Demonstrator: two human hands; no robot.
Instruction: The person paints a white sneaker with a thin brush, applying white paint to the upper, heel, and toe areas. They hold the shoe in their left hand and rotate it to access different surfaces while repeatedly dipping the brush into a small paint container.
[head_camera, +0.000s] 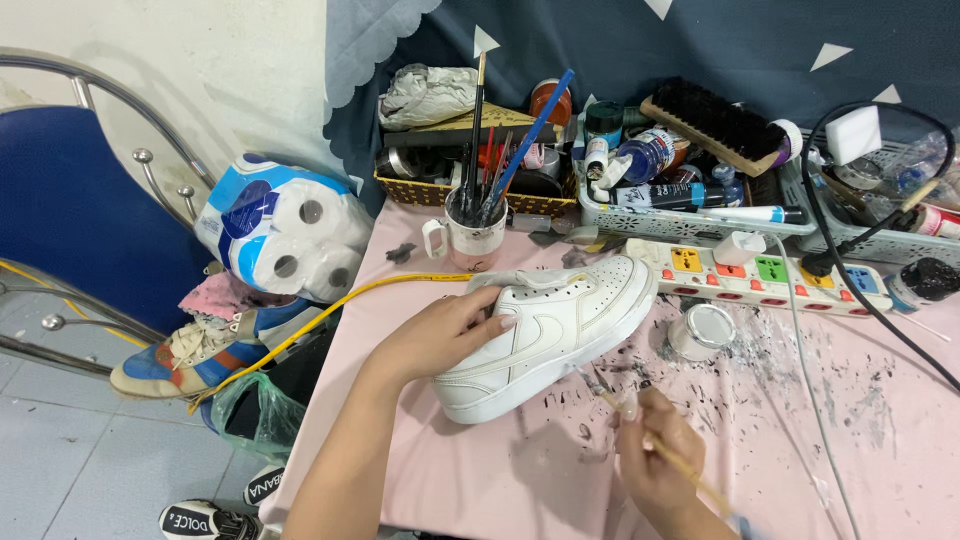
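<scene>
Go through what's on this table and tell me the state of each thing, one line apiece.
white sneaker: tipped on its side, sole facing the person
left hand: gripping the sneaker's heel end
right hand: holding a thin brush, tip at the sole edge
mug: upright, full of brushes
small jar: open, on the table
power strip: one black plug inserted
pink table cover: spattered with dark paint

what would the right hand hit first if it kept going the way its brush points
Most likely the white leather sneaker. The right hand holds a thin wooden paintbrush angled up and left, its tip just short of the sole's edge. Depth is unclear, so the gap is hard to judge.
</scene>
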